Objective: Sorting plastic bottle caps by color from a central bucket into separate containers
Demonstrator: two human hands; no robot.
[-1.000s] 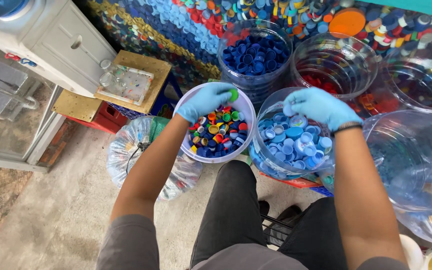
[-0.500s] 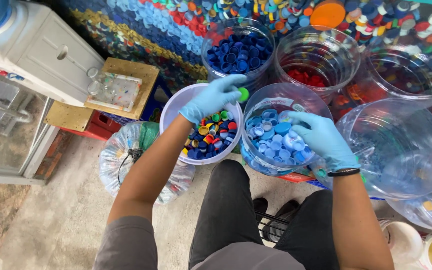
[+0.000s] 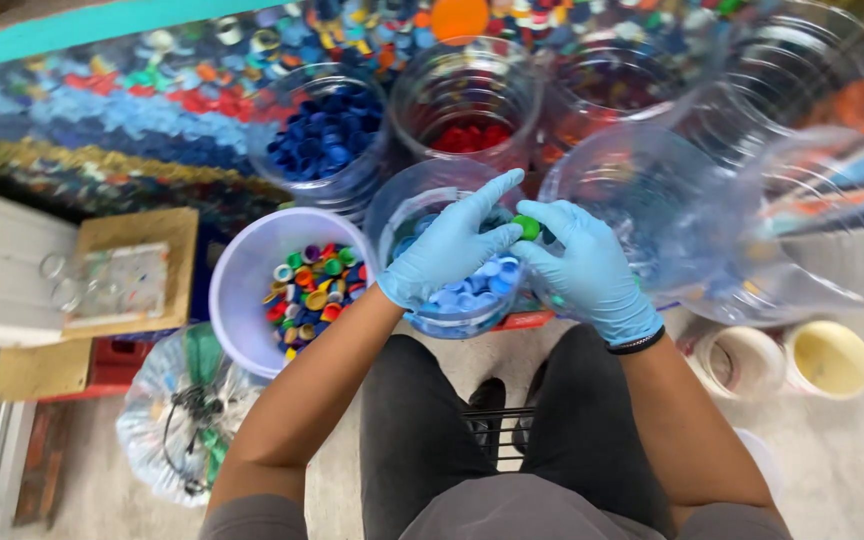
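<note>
Your two hands meet at the centre of the frame, both in light blue disposable gloves. Your left hand (image 3: 449,250) comes in from the lower left with its fingers stretched out toward the right, and its fingertips touch a small round green plastic bottle cap (image 3: 526,227). Your right hand (image 3: 584,268) comes up from the lower right with its fingers curled in around that same cap, so the cap is pinched between the fingertips of both hands. Neither hand is clenched; both close lightly on the cap alone.

The cap sits above the far rim of a clear plastic jar of pale blue caps (image 3: 472,300), which lies right under your hands at centre frame. Just left of it stands a white plastic bucket of mixed coloured caps (image 3: 242,290). Behind these, toward the top of the frame, are a clear jar of dark blue caps (image 3: 324,140) and a clear jar with red caps at the bottom (image 3: 467,110). A large clear plastic bottle lying on its side (image 3: 672,200) fills the right centre, just beside your right hand.

At the lower left a tied clear plastic bag (image 3: 172,420) rests on the floor near the bucket. At the lower right stand two small tubs: a white cup (image 3: 742,360) and a yellow cup (image 3: 830,360).
</note>
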